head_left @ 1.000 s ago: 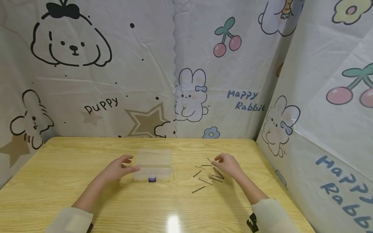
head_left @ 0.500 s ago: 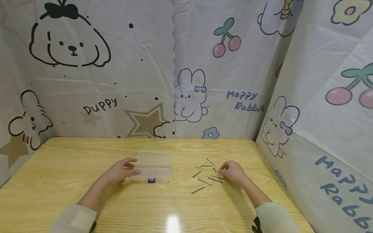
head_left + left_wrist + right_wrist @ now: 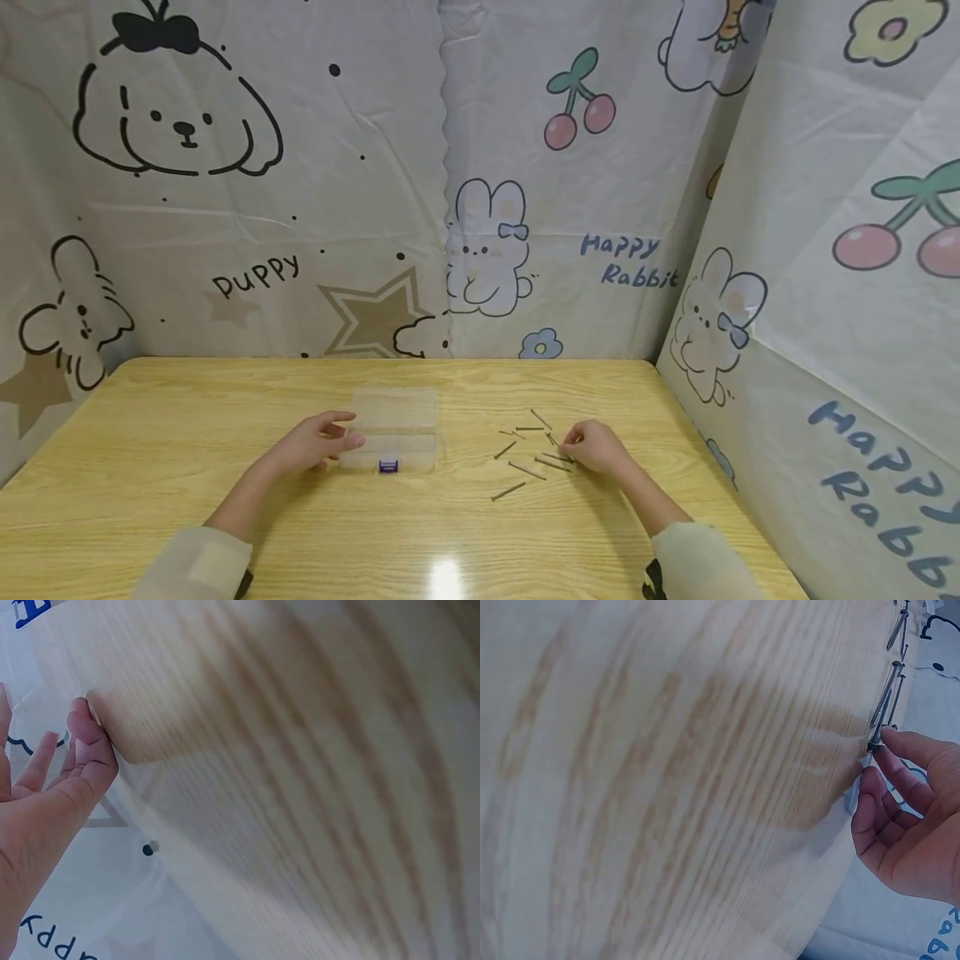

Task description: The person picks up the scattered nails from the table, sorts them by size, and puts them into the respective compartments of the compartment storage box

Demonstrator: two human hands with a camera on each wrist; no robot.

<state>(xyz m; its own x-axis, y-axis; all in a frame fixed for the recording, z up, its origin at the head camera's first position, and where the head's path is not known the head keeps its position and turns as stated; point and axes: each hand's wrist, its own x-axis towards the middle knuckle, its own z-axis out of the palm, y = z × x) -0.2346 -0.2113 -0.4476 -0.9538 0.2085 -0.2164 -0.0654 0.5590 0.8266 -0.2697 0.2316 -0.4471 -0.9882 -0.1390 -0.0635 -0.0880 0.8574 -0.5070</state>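
Visibly, one clear plastic box and at least nine nails; left hand loosely spread at the box; right hand, grip unclear, sits lower in view than a second ago.

The box is clear plastic, low and rectangular, with a small blue patch at the middle of its front wall. Its lid is swung open behind it. The left hand is at its left edge, thumb overlapping the corner. To the box's right, well apart from it, thin grey nails lie flat and loosely scattered, pointing in various directions; most have visible heads, and two paler ones are shorter and finer. Several bunch together at the right, where the right hand has its fingertips at a nail; whether it is pinched cannot be told.
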